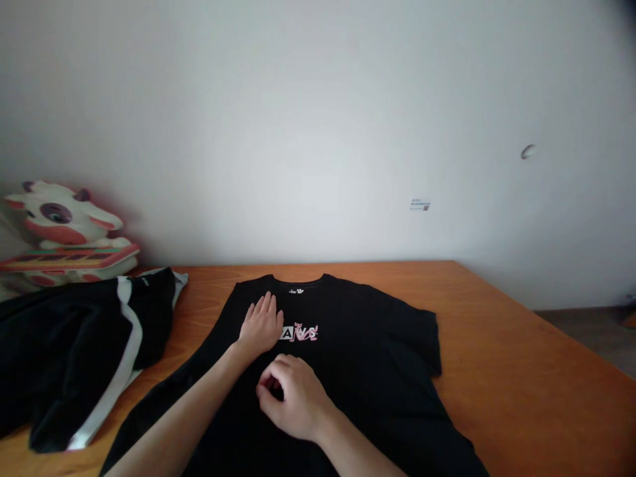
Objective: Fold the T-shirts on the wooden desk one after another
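The black T-shirt [377, 351] lies spread on the counter [507, 358], the open left hand [262, 326] flat upon it, probably keeping it smooth; whether the curled right hand [295, 399] grips cloth, I cannot tell.

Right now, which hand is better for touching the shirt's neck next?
Probably the left hand: its outstretched fingers are closer to the neckline of the black shirt. The right hand is lower down, curled.
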`<state>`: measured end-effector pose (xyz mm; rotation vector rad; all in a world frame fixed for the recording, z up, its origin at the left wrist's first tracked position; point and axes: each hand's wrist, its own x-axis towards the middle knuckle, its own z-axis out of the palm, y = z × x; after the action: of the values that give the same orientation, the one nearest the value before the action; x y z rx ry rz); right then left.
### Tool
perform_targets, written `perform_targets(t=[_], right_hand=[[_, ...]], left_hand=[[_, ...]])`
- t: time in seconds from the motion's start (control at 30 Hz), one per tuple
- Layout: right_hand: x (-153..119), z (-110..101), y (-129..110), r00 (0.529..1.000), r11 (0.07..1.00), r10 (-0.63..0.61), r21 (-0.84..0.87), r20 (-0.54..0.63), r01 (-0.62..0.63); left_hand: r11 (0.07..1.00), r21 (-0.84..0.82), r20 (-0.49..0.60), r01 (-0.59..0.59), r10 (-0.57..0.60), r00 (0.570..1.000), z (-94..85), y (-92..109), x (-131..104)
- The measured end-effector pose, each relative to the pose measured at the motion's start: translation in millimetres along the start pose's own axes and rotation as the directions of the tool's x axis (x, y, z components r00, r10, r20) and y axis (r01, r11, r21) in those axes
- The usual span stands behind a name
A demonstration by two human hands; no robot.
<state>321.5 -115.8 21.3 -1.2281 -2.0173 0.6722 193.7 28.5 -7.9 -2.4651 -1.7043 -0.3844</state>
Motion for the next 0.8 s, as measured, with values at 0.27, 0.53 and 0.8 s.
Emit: perform_targets(t=[0.27,0.53,0.8], right_hand=[[-1,-9,-5,0.999,0.966,0.025,0.259,-0.021,-0.019],[4,-27,17,0.917,0.858,0.225,0.513,-0.329,-0.027],[-9,-125,85,0.506,0.861,0.453,0.213,-0.734,-0.461]], left_hand=[[0.946,-0.323,-0.052,-0.006,-0.012,0.999,0.1,-5,-5],[0.102,-0.990,0.043,0.093,-0.412,0.910,-28.6,-11,-10],[-0.161,-0.987,0.106,0.027,-0.508,0.855,-30.0,-13,-3]])
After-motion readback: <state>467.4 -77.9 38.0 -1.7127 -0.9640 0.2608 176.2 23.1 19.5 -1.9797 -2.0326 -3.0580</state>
